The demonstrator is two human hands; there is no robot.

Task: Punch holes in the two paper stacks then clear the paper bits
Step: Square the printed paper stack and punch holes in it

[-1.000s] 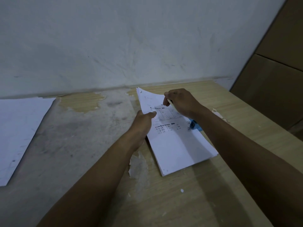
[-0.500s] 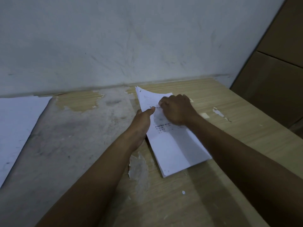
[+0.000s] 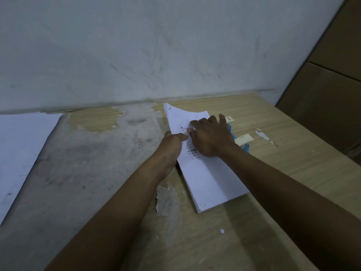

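A stack of white printed paper (image 3: pixel 207 178) lies on the worn wooden table (image 3: pixel 254 241), angled away from me. My left hand (image 3: pixel 172 147) grips the stack's left edge, thumb on top. My right hand (image 3: pixel 211 137) lies flat across the upper part of the stack, fingers spread toward its right edge. Under my right wrist a blue hole punch (image 3: pixel 243 145) with pale labels peeks out beside the stack's right edge, mostly hidden. A second white paper stack (image 3: pixel 21 145) lies at the far left. One small round paper bit (image 3: pixel 222 231) rests on the table in front of the stack.
The tabletop's veneer is peeled away across the left and middle, showing grey board (image 3: pixel 82 173). A grey wall (image 3: pixel 156 51) runs along the far edge. A brown cabinet (image 3: pixel 328 94) stands at the right, past the table's right edge.
My right hand has moved from pinching the top sheet to lying flat on the stack, fingers reaching right. The blue punch, hidden half a second ago, shows again by my right wrist.
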